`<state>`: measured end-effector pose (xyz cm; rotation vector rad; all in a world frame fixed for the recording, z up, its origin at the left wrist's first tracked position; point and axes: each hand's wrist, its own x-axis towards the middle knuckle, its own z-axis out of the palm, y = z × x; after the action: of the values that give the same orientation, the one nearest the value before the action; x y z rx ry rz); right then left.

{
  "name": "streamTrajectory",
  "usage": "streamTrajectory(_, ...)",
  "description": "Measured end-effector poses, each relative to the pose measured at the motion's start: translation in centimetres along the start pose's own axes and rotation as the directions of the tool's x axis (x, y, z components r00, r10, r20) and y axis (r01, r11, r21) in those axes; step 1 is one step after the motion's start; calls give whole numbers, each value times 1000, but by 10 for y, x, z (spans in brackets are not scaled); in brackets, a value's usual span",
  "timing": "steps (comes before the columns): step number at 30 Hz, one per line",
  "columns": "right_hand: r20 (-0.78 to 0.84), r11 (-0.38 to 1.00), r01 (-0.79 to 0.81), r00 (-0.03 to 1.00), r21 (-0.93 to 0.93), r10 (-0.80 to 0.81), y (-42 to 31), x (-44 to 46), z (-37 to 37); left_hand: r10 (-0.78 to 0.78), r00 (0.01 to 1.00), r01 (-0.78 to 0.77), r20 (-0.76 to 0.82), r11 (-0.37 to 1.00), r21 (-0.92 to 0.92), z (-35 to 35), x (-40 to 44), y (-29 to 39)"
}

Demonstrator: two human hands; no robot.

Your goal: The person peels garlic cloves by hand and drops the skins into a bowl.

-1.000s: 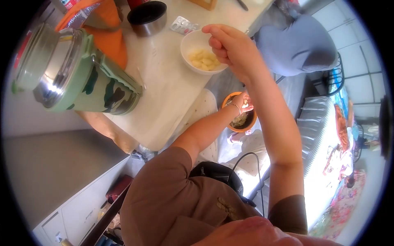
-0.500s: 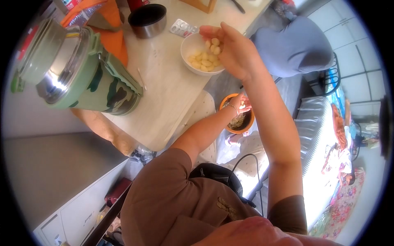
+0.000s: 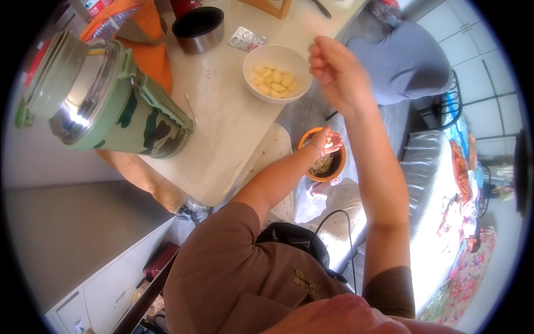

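Note:
A white bowl (image 3: 300, 60) holding several pale, peeled cloves (image 3: 276, 83) stands at the table's edge. Just right of its rim is my right hand (image 3: 339, 72), slightly blurred, its fingers loosely curled apart and nothing visible in them. Lower down, my left hand (image 3: 329, 139), with a bracelet at the wrist, is palm up over an orange-rimmed pot (image 3: 342, 161). Small pale pieces, apparently cloves, rest in that hand. Inside the pot lie pale scraps, partly hidden by the hand.
On the table (image 3: 217, 139) are a camouflage-patterned green jug (image 3: 139, 117), a dark-lined metal bowl (image 3: 200, 36), a blister pack (image 3: 246, 39), an orange bag (image 3: 153, 55) and a thin stick. A grey-blue covered seat (image 3: 406, 64) is beyond the table edge.
My right hand tipped its cloves into the white bowl, then moved right, off the rim. More cloves show in the bowl. My left hand has stayed over the pot, its fingers now looser.

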<state>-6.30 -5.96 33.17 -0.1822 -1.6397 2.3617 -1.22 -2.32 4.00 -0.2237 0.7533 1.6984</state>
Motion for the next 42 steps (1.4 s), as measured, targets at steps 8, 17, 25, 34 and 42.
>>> streamTrajectory(8, -133, 998, 49, 990, -40, -54, -1, -31, -81, -44, 994, 50, 103, 997, -63, -13, 21, -6)
streamTrajectory(17, -433, 989, -144, 894, -32, 117, 66, -98, -187, -42, 992, 56, 122, 992, -116, -21, 37, -14)
streamTrajectory(25, -504, 974, -228, 840, 2, 198, 135, -162, -269, -88, 996, 88, 14, 995, -51, -16, 21, -4)
streamTrajectory(34, -560, 962, -268, 788, 58, 254, 174, -193, -297, -96, 995, 95, 6, 994, 56, -18, 17, -6)
streamTrajectory(42, -562, 952, -282, 771, 119, 299, 192, -204, -306, -100, 995, 98, 18, 992, 81, -15, 16, -9)
